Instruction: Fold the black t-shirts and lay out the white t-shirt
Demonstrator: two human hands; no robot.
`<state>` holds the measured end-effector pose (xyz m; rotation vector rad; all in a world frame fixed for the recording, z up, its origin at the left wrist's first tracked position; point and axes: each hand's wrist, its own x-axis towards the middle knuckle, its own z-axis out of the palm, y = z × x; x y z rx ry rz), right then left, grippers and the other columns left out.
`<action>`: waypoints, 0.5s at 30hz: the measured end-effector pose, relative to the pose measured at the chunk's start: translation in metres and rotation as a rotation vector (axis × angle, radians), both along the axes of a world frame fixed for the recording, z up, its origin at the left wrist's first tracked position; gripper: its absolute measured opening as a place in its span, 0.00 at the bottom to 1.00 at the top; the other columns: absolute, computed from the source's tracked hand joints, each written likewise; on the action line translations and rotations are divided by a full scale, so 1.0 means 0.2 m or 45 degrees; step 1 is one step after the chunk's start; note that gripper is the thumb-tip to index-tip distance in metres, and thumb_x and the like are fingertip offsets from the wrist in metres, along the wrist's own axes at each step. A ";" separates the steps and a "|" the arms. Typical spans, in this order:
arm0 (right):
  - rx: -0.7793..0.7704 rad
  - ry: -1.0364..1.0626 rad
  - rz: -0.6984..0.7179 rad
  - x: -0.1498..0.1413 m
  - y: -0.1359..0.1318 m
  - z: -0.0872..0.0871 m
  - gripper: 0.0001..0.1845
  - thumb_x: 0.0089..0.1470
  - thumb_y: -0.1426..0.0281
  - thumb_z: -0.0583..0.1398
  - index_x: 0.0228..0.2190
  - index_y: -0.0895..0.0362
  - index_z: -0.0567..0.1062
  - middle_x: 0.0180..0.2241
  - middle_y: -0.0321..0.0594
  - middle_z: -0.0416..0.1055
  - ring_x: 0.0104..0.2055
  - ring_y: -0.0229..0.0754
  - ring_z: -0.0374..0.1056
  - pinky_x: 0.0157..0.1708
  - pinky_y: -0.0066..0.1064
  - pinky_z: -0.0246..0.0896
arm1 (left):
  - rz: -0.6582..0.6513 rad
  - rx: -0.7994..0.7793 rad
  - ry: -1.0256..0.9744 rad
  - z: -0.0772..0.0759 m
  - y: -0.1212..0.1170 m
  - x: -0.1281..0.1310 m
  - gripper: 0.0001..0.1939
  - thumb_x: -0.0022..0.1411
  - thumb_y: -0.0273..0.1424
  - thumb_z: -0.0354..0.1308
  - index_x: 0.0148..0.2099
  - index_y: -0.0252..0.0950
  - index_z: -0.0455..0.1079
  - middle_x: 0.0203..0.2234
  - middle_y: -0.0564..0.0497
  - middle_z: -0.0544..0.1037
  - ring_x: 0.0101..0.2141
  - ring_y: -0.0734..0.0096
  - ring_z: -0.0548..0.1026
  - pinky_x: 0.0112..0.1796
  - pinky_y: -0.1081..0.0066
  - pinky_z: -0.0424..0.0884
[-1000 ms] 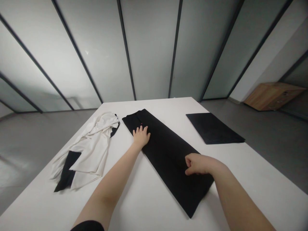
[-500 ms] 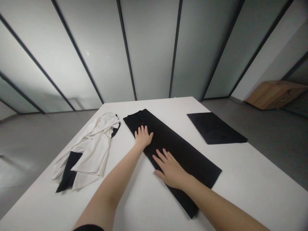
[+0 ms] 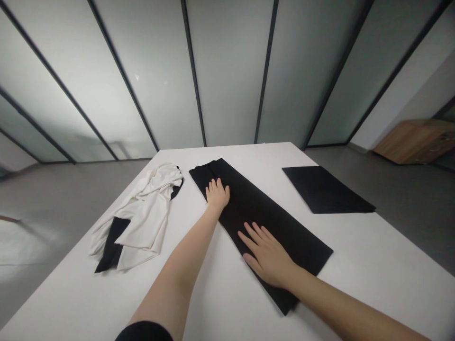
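A black garment (image 3: pixel 256 199), folded into a long flat strip, lies slantwise on the white table (image 3: pixel 216 303). At its far end is a seamed edge, but I cannot make out which kind of garment it is. My left hand (image 3: pixel 217 193) rests palm down on the strip near that far end, fingers spread. Closer to me, my right hand (image 3: pixel 268 253) lies flat across the strip's near half with its fingers apart. Neither hand grips the cloth; both press or rest on its top. Part of the near end is hidden under my right hand and forearm.
To the left lies a crumpled white garment (image 3: pixel 145 208) with black cloth (image 3: pixel 113 246) showing beneath it. A folded black cloth (image 3: pixel 327 189) sits near the table's right edge. Frosted glass panels (image 3: pixel 227 71) stand beyond the table, and a wooden cabinet (image 3: pixel 408 139) is at far right.
My hands have slid apart along the black garment: the left slightly toward its far end, the right toward its near end. The whole view has shifted a little.
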<state>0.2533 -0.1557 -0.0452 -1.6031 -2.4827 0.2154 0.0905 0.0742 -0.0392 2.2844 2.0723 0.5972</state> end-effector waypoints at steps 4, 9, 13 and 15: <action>0.023 -0.012 0.016 0.05 -0.08 -0.02 0.35 0.71 0.56 0.55 0.74 0.48 0.59 0.77 0.48 0.47 0.78 0.62 0.46 0.74 0.62 0.43 | 0.040 0.061 -0.012 0.02 -0.04 -0.03 0.21 0.76 0.33 0.43 0.54 0.32 0.76 0.52 0.36 0.79 0.55 0.52 0.75 0.57 0.57 0.70; -0.009 -0.074 -0.116 -0.07 -0.03 0.09 0.31 0.67 0.60 0.60 0.67 0.56 0.73 0.72 0.56 0.60 0.73 0.70 0.57 0.71 0.64 0.48 | -0.061 -0.033 0.117 0.03 -0.15 0.01 0.21 0.74 0.33 0.46 0.56 0.30 0.76 0.54 0.34 0.78 0.58 0.49 0.74 0.61 0.53 0.66; 0.071 -0.011 -0.107 -0.20 0.07 0.14 0.21 0.70 0.68 0.54 0.54 0.60 0.82 0.64 0.55 0.72 0.71 0.64 0.62 0.71 0.57 0.53 | -0.043 -0.166 0.162 -0.01 -0.25 0.06 0.34 0.76 0.43 0.44 0.74 0.26 0.62 0.73 0.31 0.61 0.72 0.37 0.55 0.70 0.44 0.52; 0.075 0.035 -0.057 -0.22 0.09 0.11 0.22 0.70 0.71 0.53 0.57 0.60 0.80 0.67 0.53 0.69 0.72 0.60 0.60 0.72 0.54 0.53 | -0.037 -0.242 0.167 -0.02 -0.27 0.07 0.38 0.76 0.46 0.42 0.78 0.27 0.55 0.76 0.34 0.53 0.75 0.35 0.48 0.71 0.43 0.48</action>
